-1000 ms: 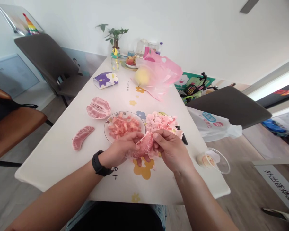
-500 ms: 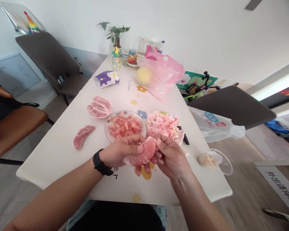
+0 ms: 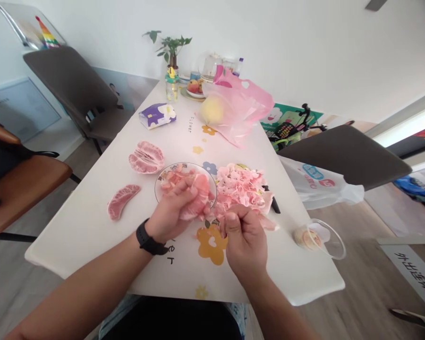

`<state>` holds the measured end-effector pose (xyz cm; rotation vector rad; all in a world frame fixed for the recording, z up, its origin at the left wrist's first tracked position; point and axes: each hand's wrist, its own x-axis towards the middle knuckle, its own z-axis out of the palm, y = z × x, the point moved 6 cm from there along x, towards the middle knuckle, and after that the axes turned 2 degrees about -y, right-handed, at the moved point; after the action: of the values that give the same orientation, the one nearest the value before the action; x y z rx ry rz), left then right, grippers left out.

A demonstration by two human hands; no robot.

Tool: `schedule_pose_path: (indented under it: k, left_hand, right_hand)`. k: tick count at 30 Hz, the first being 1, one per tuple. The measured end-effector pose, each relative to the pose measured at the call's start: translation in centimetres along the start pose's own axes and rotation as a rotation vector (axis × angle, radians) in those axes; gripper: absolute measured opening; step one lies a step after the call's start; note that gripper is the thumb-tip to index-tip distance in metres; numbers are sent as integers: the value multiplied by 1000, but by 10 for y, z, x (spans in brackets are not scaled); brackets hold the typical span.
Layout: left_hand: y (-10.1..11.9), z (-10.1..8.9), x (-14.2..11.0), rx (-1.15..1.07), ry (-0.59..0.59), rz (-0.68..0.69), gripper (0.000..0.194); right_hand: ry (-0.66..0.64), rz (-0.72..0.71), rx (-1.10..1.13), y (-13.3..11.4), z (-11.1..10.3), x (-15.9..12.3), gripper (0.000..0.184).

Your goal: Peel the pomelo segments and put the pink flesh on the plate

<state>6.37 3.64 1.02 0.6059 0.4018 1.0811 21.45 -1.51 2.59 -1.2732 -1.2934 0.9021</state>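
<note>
My left hand, with a black watch on the wrist, grips a pink pomelo segment over the near rim of a patterned plate that holds peeled pink flesh pieces. My right hand is closed in a pinch on a strip of pink membrane that runs from the segment. A heap of pink peelings lies right of the plate. One unpeeled segment lies to the left, and a cluster of joined segments lies farther back.
A pink plastic bag with a yellow fruit, a purple tissue pack, a fruit dish and a plant stand at the table's far end. A clear lidded cup lies near the right edge. A black handle pokes from the peelings. Chairs flank the table.
My left hand has carried the segment up and left over the plate. My right hand has drawn back toward me and pulls a strip of membrane off it.
</note>
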Motion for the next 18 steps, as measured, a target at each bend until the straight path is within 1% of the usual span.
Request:
schedule_pose_path:
  k: [2,4,5,6,8,10,12,14,15,16,18]
  left_hand:
    - [10,-3,3,10,7,41,23]
    - [13,-5,4,41,15,23,28]
    - [11,-5,3,63,19,4,31]
    - [9,-5,3,88,24,-12,34]
    - [4,-5,1,140,25,-28,36]
    - [-1,-5,0,188,17,-18,33]
    - [-4,-5,-1,238,2,0,29]
    - [-6,-6,-1,283,-18,12,28]
    - [-7,-5,-1,311,-27,11,28]
    - [-7,-5,-1,345,-36,2,29]
    - [-7,-3,-2,426,-43,-25,32]
  right_hand:
    - [-52,-76,-137,-4,0,-3,29]
    - [-113,-175,-289,-9,-4,2,20]
    - [-123,-237,-379,-10,-9,7,18]
    - [-119,-295,-462,-11,-16,13,19]
    - [-87,-365,-610,-10,-32,28,24]
    - [-109,-429,-730,-9,-44,38,23]
    - [-126,-468,-784,-11,-50,43,21]
    - [-95,-453,-741,-18,-52,43,22]
    - [-71,-414,-683,-21,-51,41,24]
    - [-58,-354,-607,-23,-49,39,26]
    - [-107,-182,-433,-21,-36,36,29]
